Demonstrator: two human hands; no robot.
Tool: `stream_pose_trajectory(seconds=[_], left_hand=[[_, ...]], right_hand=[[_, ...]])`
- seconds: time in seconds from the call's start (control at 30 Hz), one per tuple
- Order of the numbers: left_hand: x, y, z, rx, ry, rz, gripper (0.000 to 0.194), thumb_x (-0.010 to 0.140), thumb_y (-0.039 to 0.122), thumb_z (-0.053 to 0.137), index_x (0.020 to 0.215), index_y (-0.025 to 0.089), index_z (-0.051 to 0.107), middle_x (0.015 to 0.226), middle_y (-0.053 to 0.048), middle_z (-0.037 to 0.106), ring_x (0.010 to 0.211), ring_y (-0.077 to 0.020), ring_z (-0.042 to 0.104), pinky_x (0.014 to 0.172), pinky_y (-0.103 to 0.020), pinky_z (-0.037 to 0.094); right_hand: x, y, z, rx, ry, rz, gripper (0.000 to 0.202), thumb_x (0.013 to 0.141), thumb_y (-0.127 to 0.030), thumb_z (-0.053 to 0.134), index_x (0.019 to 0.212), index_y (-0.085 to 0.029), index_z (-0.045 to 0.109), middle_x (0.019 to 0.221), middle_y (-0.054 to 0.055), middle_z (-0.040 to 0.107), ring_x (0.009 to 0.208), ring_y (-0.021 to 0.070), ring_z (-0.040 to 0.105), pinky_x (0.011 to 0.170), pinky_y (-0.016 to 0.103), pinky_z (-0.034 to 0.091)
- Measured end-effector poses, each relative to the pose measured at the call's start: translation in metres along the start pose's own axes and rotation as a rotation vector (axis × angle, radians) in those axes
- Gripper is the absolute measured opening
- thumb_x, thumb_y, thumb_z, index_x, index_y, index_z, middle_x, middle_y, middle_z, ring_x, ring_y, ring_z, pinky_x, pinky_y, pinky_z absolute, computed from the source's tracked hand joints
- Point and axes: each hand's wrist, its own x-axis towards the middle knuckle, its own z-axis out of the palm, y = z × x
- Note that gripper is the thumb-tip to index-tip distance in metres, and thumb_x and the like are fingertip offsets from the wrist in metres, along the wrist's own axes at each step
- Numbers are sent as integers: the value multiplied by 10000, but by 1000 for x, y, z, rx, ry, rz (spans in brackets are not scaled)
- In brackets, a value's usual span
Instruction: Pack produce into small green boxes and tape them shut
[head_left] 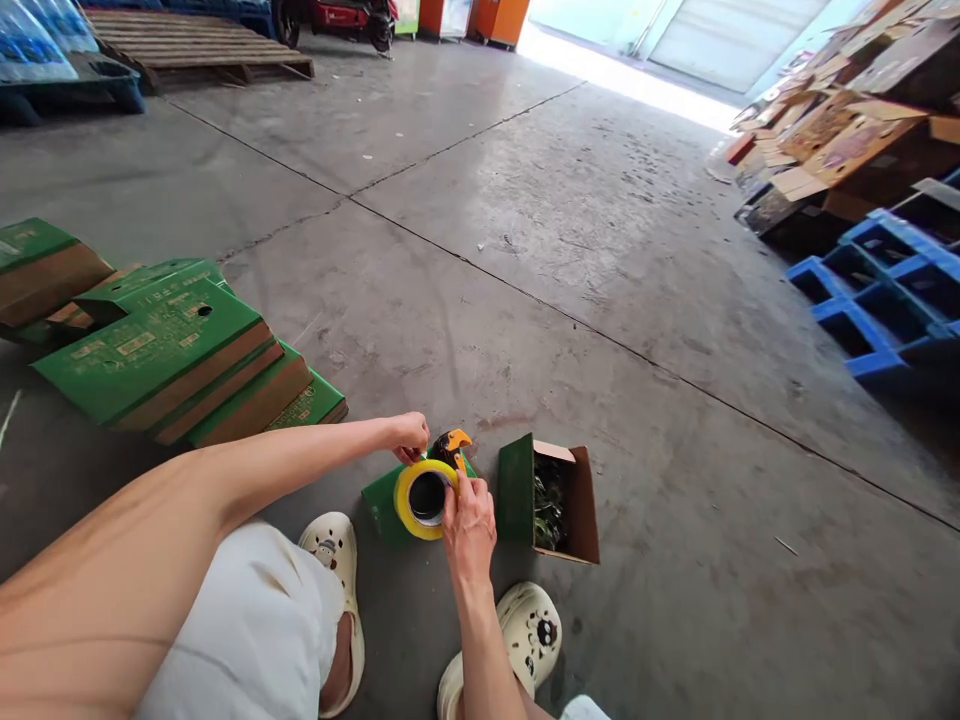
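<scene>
My right hand [471, 512] grips a roll of yellow tape [403, 505], its fingers closed on the roll's right side. At the roll's upper edge my left hand [411, 437] is closed in a pinch; what sits between its fingertips is too small to make out. An orange and black tape dispenser [452, 446] shows just behind the roll. Below the roll lies a green cardboard box [381, 503], partly hidden by the roll and my hands. To the right stands an open green box [516, 490] with dark, shiny packed contents.
Flattened green cartons [165, 345] are stacked on the floor at left. Blue plastic pallets [892, 280] and a heap of brown cardboard boxes [862, 140] stand at right. A wooden pallet [202, 45] lies at the back left. My light clogs [334, 545] flank the work.
</scene>
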Motion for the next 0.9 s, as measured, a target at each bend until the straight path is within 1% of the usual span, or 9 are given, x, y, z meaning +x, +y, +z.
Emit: stream_pose_trajectory(seconds=[0.13,0.3,0.43,0.53,0.63,0.7,0.8,0.87,0.9], left_hand=[[14,-9,2,32,38,-7,267,776,102,711,1018,180,629,635,39,622,571,-141,658,641,-255,616],[4,-17,5,52,129,26,380,758,95,709,1114,194,620,808,2,709,651,-146,694,625,-228,591],[-4,-17,9,62,167,46,334,735,133,736,1048,198,639,875,-24,745,674,-163,721,607,-217,571],[-7,-17,11,57,168,52,314,752,164,730,1049,194,636,863,-34,745,683,-172,725,592,-213,556],[-10,-20,12,32,140,74,283,808,261,729,1063,184,634,901,-53,751,734,-176,731,595,-209,550],[-12,-24,11,6,89,107,352,822,372,755,1097,184,638,997,-67,756,835,-185,739,613,-198,549],[-12,-31,7,-33,-57,186,632,703,464,868,1228,211,622,1180,-67,731,1031,-218,715,650,-185,549],[-8,-38,4,-51,-142,220,776,623,421,914,1302,224,594,1236,-64,714,1105,-240,697,674,-195,554],[-6,-41,3,-59,-163,226,800,615,397,914,1323,224,585,1244,-66,712,1127,-245,693,689,-203,558]], right_hand=[[6,-13,1,-24,5,6,331,1066,-326,457,1274,-234,696,1084,110,639,1016,291,593,873,396,487],[6,-13,-2,-12,44,-8,347,1081,-387,438,1303,-230,654,1118,111,619,1021,287,610,885,409,512],[-14,-5,-10,78,56,-4,352,1061,-415,481,1319,-205,594,1149,132,647,1072,304,652,955,442,523],[-36,-6,-12,91,39,91,336,1044,-465,513,1260,-214,574,1107,135,700,962,303,708,830,406,540],[-50,-10,-10,106,-47,269,317,1029,-489,526,1233,-246,537,940,94,764,797,314,753,693,374,507],[-54,-11,-7,153,-85,369,302,1029,-491,504,1223,-259,513,897,90,788,784,337,775,678,377,501],[-54,-12,0,333,-43,431,293,1026,-511,465,1187,-269,499,1054,130,804,946,343,796,760,389,540],[-54,-11,6,453,7,443,308,1022,-529,454,1184,-269,493,1138,139,793,1067,326,780,842,391,556],[-54,-11,9,488,32,448,320,1020,-536,452,1188,-266,494,1164,143,786,1112,318,768,876,393,558]])
